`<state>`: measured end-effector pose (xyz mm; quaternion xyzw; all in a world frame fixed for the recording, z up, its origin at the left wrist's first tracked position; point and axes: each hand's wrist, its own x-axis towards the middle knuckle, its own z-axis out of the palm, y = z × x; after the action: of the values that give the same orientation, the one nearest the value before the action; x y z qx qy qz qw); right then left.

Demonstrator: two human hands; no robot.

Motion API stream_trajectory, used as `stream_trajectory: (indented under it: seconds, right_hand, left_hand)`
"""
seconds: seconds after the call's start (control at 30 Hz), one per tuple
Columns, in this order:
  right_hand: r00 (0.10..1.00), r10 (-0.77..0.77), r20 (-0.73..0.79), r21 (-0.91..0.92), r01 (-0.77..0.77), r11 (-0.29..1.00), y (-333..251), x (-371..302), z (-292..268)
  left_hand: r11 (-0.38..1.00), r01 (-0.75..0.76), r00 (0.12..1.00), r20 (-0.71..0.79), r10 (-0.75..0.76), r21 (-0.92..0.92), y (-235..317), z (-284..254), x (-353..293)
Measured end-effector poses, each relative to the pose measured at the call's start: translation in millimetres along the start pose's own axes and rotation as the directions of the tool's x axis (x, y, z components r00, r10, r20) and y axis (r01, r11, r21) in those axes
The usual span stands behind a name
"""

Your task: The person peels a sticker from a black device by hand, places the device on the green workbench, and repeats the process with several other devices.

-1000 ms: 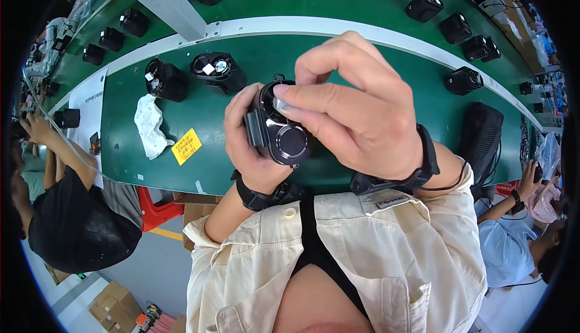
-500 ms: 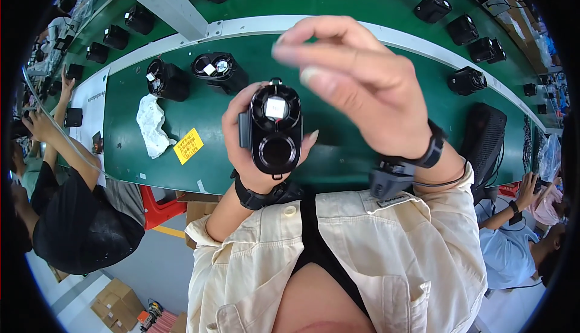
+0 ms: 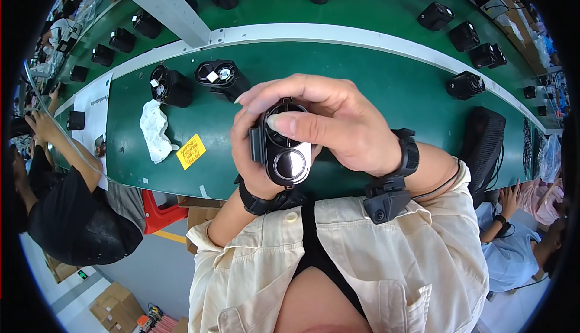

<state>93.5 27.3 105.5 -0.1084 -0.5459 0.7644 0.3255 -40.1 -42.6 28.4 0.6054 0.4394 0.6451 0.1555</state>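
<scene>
A glossy black oval housing (image 3: 289, 165) with two round openings stays upright in my left hand (image 3: 246, 164), whose fingers wrap round its side. A flat black tab sticks out along its left side. My right hand (image 3: 350, 121) lies over the far end, thumb pressed on the upper opening and fingers curled round the back. The thumb hides most of that opening, and the white square seen there earlier is out of sight. The lower opening shines with reflected light. Past my hands stand two similar black housings (image 3: 176, 88) (image 3: 232, 82) with white squares on top.
On the green table lie a crumpled white wrapper (image 3: 154, 132) and a yellow note (image 3: 192, 151). A black mesh case (image 3: 485, 139) with a cable is at the right. Beyond a white metal rail (image 3: 302, 32) stand several black housings. People sit at both sides.
My right hand has come down from above onto the housing, its thumb now on the upper opening. The housing sits slightly lower and farther right in view. The left hand keeps its hold.
</scene>
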Motion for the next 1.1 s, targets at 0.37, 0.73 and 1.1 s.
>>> stream_trajectory:
  seconds: [0.37,0.73,1.1]
  right_hand:
    - [0.969,0.245,0.001,0.185,-0.241,0.953,-20,2,0]
    - [0.984,0.158,-0.078,0.079,-0.152,0.985,-8,1,-4]
    - [0.989,0.125,-0.077,-0.001,-0.126,0.992,-12,-1,-7]
  left_hand:
    - [0.995,0.053,0.999,-0.005,-0.054,-0.08,3,-1,4]
    - [0.995,0.084,0.996,-0.005,-0.084,0.054,2,-1,-2]
    - [0.991,0.136,0.984,0.116,-0.136,0.006,-3,1,-3]
